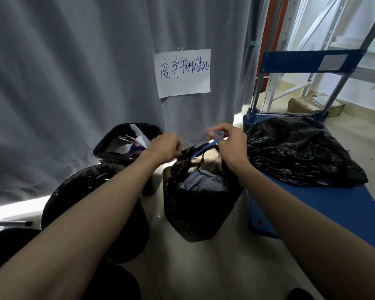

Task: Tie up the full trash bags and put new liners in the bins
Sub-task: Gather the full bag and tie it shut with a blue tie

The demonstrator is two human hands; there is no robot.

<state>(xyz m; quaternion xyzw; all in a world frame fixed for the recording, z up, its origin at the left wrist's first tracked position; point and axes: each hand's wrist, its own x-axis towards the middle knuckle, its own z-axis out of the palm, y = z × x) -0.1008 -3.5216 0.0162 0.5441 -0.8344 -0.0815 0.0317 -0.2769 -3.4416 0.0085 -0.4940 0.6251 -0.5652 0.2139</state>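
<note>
A black bin (195,215) stands on the floor in the middle, lined with a black trash bag (182,167) holding grey and brown waste. My left hand (166,148) pinches the bag's gathered rim at the top. My right hand (227,140) holds the blue drawstring (200,140), pulled up into a loop over the bag's mouth. Two more black-lined bins stand to the left: a far one (121,146) filled with white and coloured waste, and a near one (91,204) partly hidden by my left forearm.
A grey curtain (74,83) with a handwritten paper sign (183,73) hangs behind the bins. At right stands a blue platform cart (325,208) carrying a full black bag (299,152). Metal shelving (290,40) and a brown parcel (310,105) lie beyond. A white object (13,213) sits far left.
</note>
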